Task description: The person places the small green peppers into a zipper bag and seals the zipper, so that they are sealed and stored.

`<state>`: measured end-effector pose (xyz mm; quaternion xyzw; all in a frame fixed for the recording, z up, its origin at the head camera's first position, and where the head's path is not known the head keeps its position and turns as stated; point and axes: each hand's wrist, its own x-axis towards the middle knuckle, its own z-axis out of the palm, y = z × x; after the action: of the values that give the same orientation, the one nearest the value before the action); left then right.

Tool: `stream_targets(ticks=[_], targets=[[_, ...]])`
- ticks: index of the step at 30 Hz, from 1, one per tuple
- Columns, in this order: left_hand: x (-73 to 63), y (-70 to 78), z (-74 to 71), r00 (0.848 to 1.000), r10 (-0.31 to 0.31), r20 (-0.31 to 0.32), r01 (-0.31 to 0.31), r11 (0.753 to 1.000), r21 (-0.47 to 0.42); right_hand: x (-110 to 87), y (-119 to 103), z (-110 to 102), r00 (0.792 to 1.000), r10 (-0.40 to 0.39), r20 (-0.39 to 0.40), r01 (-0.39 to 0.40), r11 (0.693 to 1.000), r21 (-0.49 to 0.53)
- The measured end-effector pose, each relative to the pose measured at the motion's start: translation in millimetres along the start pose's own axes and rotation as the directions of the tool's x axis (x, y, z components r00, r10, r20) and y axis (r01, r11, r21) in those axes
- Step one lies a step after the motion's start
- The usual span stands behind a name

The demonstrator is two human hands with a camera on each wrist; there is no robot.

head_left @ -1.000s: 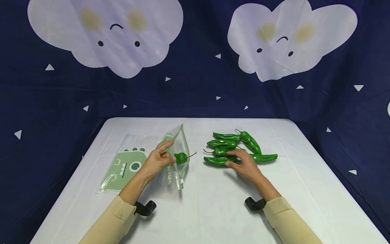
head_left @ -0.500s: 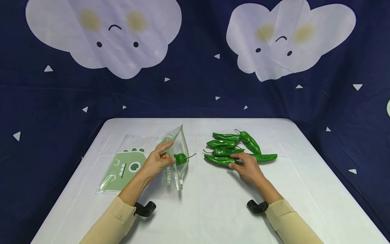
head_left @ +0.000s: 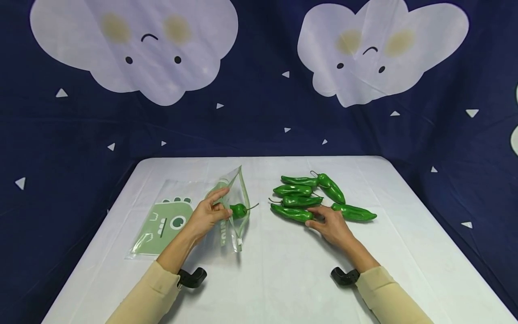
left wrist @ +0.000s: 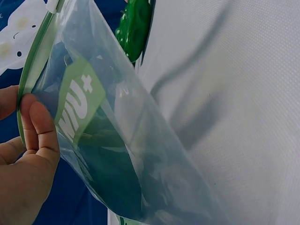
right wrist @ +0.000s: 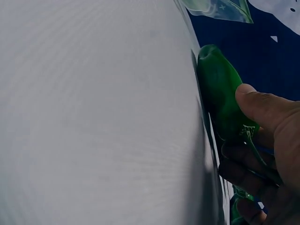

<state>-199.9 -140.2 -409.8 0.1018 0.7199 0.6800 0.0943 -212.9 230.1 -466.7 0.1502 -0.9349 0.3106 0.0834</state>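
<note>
My left hand pinches the green zip edge of a clear slider bag between thumb and fingers, and the bag's mouth gapes to the right. At that mouth a green chili pepper lies with its stem poking out. My right hand grips the stem end of the nearest green chili pepper in the group, thumb on its side and fingers curled below. That pepper lies low along the white table, its tip pointing left. Its stem runs into my palm in the right wrist view.
Several more green chili peppers lie close behind the gripped one. Another pepper sits just right of my right hand. A green monster face is printed on the flat part of the bag. A dark blue cloth hangs behind the table.
My right hand has shifted slightly right and nearer, to the stem end of the front pepper. The pepper right of it has turned, its tip swinging nearer. My left hand holds its place.
</note>
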Motion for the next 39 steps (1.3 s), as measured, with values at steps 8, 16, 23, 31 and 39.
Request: stream_targets(ticks=[8, 16, 23, 31, 39], targets=[[0.4, -0.1, 0.3, 1.000, 0.002, 0.009, -0.002, 1.000, -0.011, 0.1, 0, 1, 0.999, 0.043, 0.031, -0.043, 0.999, 0.013], [-0.4, -0.2, -0.4, 1.000, -0.006, 0.020, 0.006, 1.000, -0.002, -2.3, -1, -4, 0.998, 0.052, 0.044, -0.054, 0.998, 0.040], [-0.7, 0.1, -1.2, 1.000, 0.001, 0.022, -0.001, 1.000, -0.006, -3.5, -7, -13, 1.000, 0.015, 0.026, -0.016, 0.999, 0.043], [0.3, -0.9, -1.6, 1.000, 0.003, 0.016, -0.003, 1.000, -0.008, -3.0, -22, -16, 0.997, -0.081, 0.013, 0.080, 0.994, 0.081], [-0.8, 1.9, -0.5, 1.000, -0.001, 0.013, 0.001, 1.000, -0.007, -2.3, -38, -13, 0.990, -0.138, 0.027, 0.135, 0.986, 0.093]])
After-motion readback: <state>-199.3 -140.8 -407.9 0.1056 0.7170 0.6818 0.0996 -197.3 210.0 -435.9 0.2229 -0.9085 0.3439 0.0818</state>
